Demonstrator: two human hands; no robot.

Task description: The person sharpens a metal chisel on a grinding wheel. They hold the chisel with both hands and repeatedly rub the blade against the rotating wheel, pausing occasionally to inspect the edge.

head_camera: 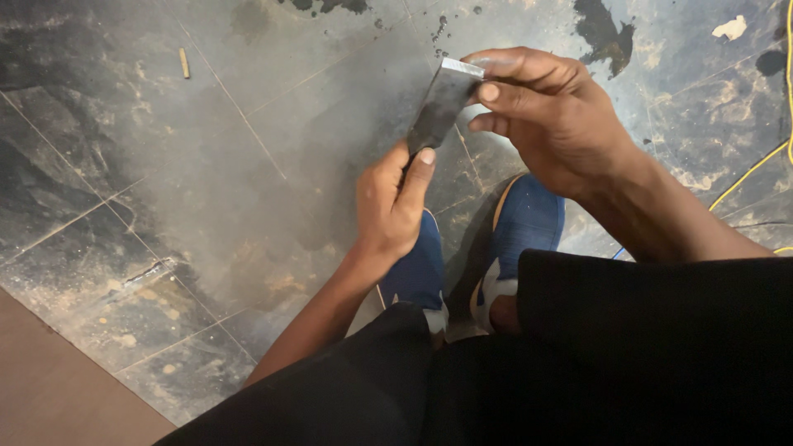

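Observation:
A flat dark metal piece [440, 107] with a bright cut end is held up between both hands above the floor. My left hand [390, 206] grips its lower end, thumb pressed along the edge. My right hand [549, 111] pinches the upper, shiny end between fingers and thumb. Below the hands are my two feet in blue shoes [529, 219], and my dark trousers fill the bottom of the view.
The floor is dark, dusty tile [206, 165] with stains and scuffs. A yellow cable [747, 173] runs along the right side. A small wooden peg [184, 63] lies at upper left. A brown board [49, 396] edges the lower left corner.

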